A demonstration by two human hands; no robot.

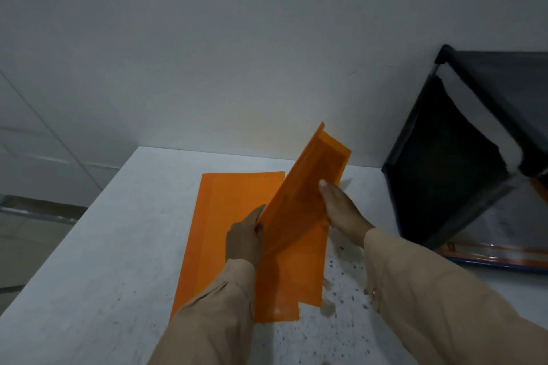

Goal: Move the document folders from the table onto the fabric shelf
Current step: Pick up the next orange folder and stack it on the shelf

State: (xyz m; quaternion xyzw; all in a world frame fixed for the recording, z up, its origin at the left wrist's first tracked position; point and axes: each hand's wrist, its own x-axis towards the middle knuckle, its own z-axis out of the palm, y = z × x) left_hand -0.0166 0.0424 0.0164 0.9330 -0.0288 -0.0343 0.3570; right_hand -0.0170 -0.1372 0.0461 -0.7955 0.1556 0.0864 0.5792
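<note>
The person holds one orange document folder [299, 195] tilted up off the white counter [98, 261], its far end raised toward the wall. The left hand [244, 238] is curled around the folder's near left edge, fingers pressed on it. The right hand [341, 210] lies flat along the folder's right face, fingers extended and close together, thumb side against the plastic. Below both hands, more orange folders [234, 216] lie flat on the counter; at least two overlapping sheets show, though the exact count cannot be told. To the right of the right hand, well apart from it, stands the black fabric shelf [462, 157], set on the counter. Beige sleeves [430, 290] cover both forearms.
</note>
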